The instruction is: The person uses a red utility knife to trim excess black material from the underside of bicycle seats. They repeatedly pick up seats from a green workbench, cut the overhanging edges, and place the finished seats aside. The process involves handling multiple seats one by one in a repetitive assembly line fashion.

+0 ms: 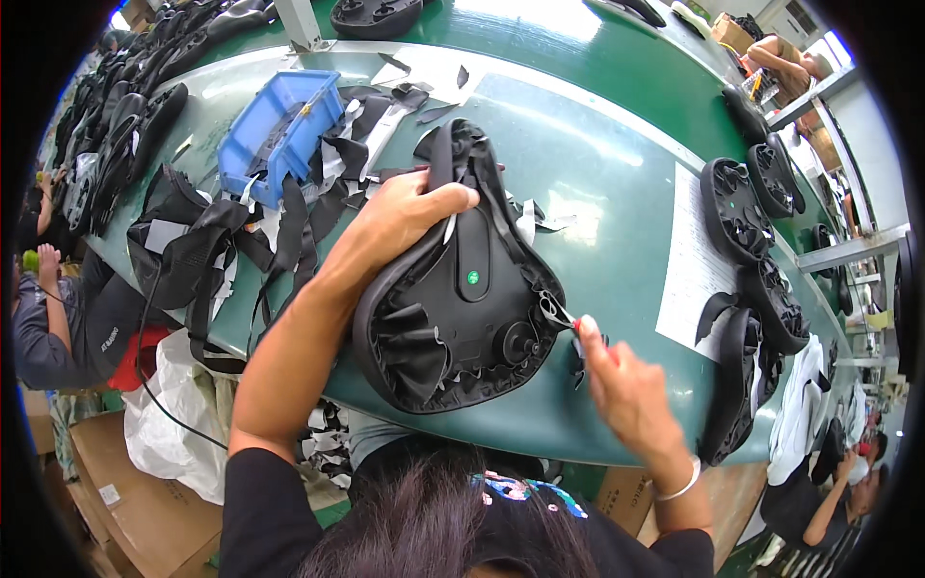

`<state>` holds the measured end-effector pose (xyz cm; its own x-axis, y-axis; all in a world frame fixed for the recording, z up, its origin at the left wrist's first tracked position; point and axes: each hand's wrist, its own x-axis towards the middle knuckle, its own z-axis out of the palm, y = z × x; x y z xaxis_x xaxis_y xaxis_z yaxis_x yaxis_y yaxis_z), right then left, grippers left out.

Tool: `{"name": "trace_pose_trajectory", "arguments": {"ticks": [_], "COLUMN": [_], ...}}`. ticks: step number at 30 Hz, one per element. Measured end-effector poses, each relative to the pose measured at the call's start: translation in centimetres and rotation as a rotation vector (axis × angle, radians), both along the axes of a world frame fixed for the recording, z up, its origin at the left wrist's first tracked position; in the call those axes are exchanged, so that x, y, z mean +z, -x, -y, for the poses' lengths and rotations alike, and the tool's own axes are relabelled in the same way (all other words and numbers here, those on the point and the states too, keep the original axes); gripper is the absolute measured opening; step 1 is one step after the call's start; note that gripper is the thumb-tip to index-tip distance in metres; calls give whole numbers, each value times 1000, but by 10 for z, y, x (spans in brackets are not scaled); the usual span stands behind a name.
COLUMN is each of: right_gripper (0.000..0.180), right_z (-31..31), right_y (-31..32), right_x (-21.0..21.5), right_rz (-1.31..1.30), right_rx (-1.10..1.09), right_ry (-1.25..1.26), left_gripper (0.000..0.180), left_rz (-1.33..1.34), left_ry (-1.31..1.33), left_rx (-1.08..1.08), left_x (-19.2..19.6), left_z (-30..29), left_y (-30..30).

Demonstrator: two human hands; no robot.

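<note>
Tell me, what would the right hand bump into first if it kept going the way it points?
Most likely the upside-down black bicycle saddle. The right hand points a red-handled tool up-left at the saddle's near edge, nearly touching, though depth is hard to judge.

A long green tabletop [597,183] curves from the near left to the far right. Near its middle lies a black bicycle saddle [462,289], underside up. To the left of it sits a blue plastic bin [279,130] amid a heap of black fabric scraps and straps [241,236], some trailing over the near edge. White offcuts [414,72] lie beyond the bin. On the right, a white sheet of paper [696,260] rests flat, and beside it a row of black saddle shells [756,241] runs along the right edge. At the far end stands another dark shell [376,14], probably a saddle too.
</note>
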<state>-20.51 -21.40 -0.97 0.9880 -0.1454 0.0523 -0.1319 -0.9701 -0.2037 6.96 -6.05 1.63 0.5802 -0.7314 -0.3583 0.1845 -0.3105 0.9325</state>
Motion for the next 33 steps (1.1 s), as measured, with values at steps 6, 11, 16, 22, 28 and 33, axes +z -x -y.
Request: {"name": "trace_pose_trajectory", "arguments": {"ticks": [6, 11, 16, 22, 28, 33], "right_gripper": [63, 55, 60, 51, 55, 50], "right_z": [-81, -58, -32, 16, -56, -7], "right_y": [39, 34, -62, -44, -53, -14], "right_x": [-20, -13, -8, -5, 25, 10], "right_rz": [133, 307, 419, 595, 404, 363], "right_rx": [-273, -423, -35, -534, -97, -83], "right_ry": [-372, -622, -573, -1217, -952, -439], "left_gripper": [33, 31, 31, 61, 30, 11], "left_rz": [-58, -106, -63, 1026, 1305, 972], "left_ry": [142, 192, 250, -187, 49, 195], "left_rx": [365, 500, 573, 537, -323, -282], "left_x": [-20, -22, -29, -65, -18, -27], "left_z": [-41, -67, -74, -104, -18, -11], "left_y": [40, 57, 72, 64, 69, 59]}}
